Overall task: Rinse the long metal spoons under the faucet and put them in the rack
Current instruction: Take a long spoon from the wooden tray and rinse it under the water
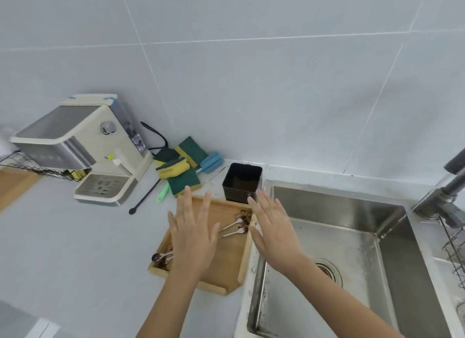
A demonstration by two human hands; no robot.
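Note:
Several long metal spoons soiled with brown grounds lie in a wooden tray (227,269) on the counter. Two spoons (232,228) point toward the tray's far right corner; another spoon bowl (161,257) shows at the near left, partly hidden by my arm. My left hand (192,233) hovers flat over the tray, fingers spread, holding nothing. My right hand (273,231) is flat and open above the tray's right edge and the sink rim. The faucet (445,194) stands at the sink's far right. A wire rack (453,252) sits right of the sink.
The steel sink (352,239) lies right of the tray. A black square container (242,183) stands behind the tray. Green-yellow sponges (182,166), a blue brush and a black long spoon (143,199) lie behind. A coffee machine (83,149) and a wire basket (30,165) are at left.

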